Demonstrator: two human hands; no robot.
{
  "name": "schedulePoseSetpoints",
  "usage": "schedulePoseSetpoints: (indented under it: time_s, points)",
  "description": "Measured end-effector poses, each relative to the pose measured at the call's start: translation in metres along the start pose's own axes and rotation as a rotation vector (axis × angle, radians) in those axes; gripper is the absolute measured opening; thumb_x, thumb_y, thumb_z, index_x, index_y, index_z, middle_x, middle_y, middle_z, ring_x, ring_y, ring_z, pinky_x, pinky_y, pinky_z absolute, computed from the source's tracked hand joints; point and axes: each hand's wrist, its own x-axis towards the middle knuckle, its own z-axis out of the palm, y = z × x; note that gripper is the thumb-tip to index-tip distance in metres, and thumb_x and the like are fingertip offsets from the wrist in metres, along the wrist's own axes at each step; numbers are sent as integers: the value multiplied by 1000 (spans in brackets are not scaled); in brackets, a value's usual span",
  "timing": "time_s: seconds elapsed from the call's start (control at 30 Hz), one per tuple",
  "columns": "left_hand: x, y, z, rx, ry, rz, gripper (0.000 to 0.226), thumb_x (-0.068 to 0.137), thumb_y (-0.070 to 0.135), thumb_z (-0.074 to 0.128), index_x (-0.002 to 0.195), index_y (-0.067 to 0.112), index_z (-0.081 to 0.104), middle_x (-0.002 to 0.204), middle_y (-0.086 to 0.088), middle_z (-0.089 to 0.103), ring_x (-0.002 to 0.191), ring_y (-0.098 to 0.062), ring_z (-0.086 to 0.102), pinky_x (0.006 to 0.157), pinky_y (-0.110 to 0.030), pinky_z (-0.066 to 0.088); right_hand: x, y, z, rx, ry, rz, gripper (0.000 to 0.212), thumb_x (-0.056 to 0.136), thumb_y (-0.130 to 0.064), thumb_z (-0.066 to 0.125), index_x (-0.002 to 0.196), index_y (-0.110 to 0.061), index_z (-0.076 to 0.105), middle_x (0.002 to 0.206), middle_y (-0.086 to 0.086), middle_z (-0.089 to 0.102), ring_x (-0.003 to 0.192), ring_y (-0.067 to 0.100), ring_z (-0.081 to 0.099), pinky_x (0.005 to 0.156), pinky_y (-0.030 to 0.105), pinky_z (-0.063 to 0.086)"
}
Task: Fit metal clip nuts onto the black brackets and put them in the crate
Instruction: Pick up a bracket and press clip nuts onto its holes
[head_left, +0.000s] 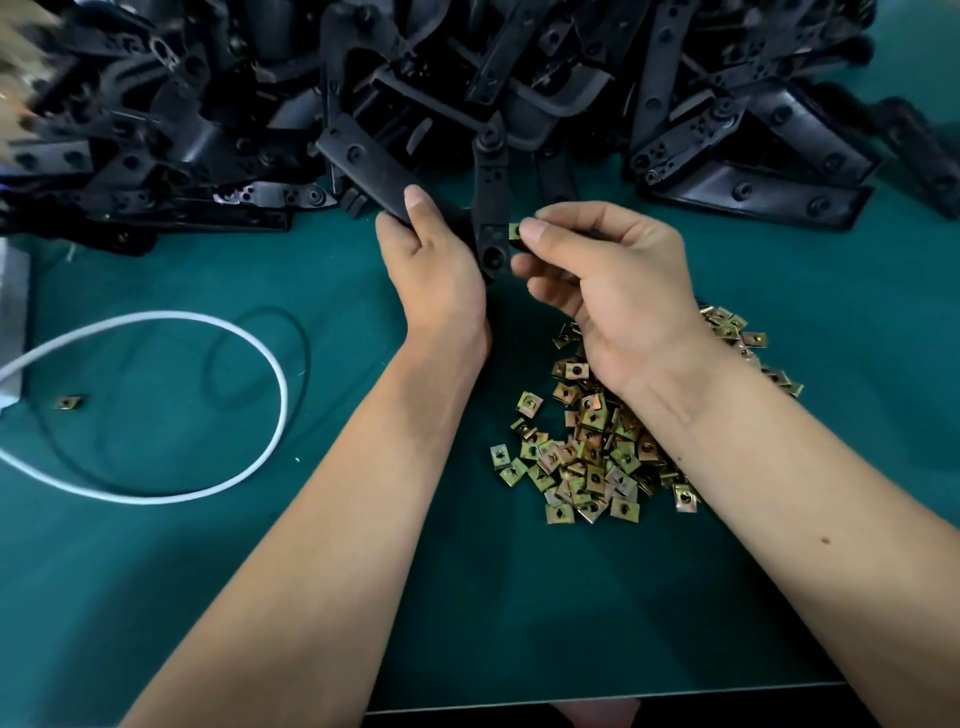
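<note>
My left hand (431, 260) is curled round a long black plastic bracket with round holes (491, 208); my thumb sits on top of one flat arm of it, and my fingers are tucked under where I cannot see them; the bracket is lifted a little above the green table mat (182, 571), just in front of the big heap of black brackets (467, 78) at the far side. My right hand (613, 280) pinches one small yellow-gold metal clip nut (514, 232) between thumb and first finger; the nut touches the side edge of the bracket's near end, beside a round hole; I cannot tell if it is pushed on. Under my right wrist lies a pile of shiny gold clip nuts (597, 457), spread flat on the mat; one lone clip nut (69, 402) lies far off to the left, near a white cable loop (280, 395); a thin black cord (304, 338) curls inside that loop; a grey box (13, 291) sits at the left edge.
</note>
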Motion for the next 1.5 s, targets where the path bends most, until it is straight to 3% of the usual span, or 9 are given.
schedulePoseSetpoints:
  time_s: [0.5,0.7,1.03,1.43,1.5]
  points:
    - [0,-3,-1,106,69,47,33,111,33,39,81,18,33,80,1,37,79,-18,39,77,-37,39,-3,2,2,-70,7,-19,10,85,2,78,91,-4,72,74,5,72,62,17,70,51,22,51]
    - [-3,-4,-1,238,112,176,35,111,29,38,78,21,30,76,6,34,60,-4,32,63,-17,36,-4,3,3,-101,5,-52,15,84,1,80,90,-7,70,70,2,71,58,14,69,47,21,47]
    - [-12,1,-3,211,186,330,21,112,21,36,96,7,39,84,9,45,68,14,44,73,-7,36,-6,6,3,-196,-58,-125,18,85,-1,80,88,-10,64,59,-5,65,46,11,59,47,22,44]
    - [-14,-5,4,181,341,218,28,111,29,37,93,7,38,75,6,43,59,2,45,61,-15,37,-10,12,11,-29,10,-62,20,86,7,75,83,-7,61,58,-4,58,40,9,44,42,20,39]
    - [-15,-5,4,187,358,218,27,111,28,38,94,6,38,76,5,44,61,7,47,62,-12,38,-11,13,13,7,27,-53,21,86,8,74,81,-7,61,57,-5,58,39,9,43,42,20,38]
